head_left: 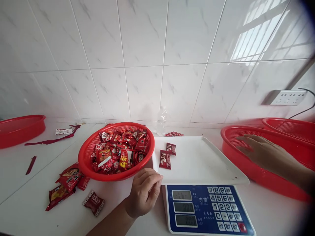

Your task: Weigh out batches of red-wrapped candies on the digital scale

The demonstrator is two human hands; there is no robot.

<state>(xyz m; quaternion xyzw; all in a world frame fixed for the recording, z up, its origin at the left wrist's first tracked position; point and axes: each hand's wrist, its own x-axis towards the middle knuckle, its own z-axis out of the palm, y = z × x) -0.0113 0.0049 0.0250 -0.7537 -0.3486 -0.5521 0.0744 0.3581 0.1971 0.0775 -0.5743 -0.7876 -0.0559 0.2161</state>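
Note:
My left hand (145, 191) is closed, with thumb and fingertips together at the front left corner of the white weighing tray (201, 160). What those fingers hold, if anything, is hidden. Two small red candy packets (165, 160) lie on the tray's left side, touching each other. Under the tray sits a blue and white digital scale (204, 209). Over the red basket (258, 178) on the right, my right hand (262, 152) stretches out with fingers extended near its far left rim. No thing shows in that hand.
A red sieve basket (85, 165) full of packaged sweets stands left of the tray. Several loose snack packets (70, 177) and a dark red wrapped sweet (94, 203) lie before it. Behind are a clear plastic bottle (161, 122) and tiled wall. More baskets (22, 131) stand at both sides.

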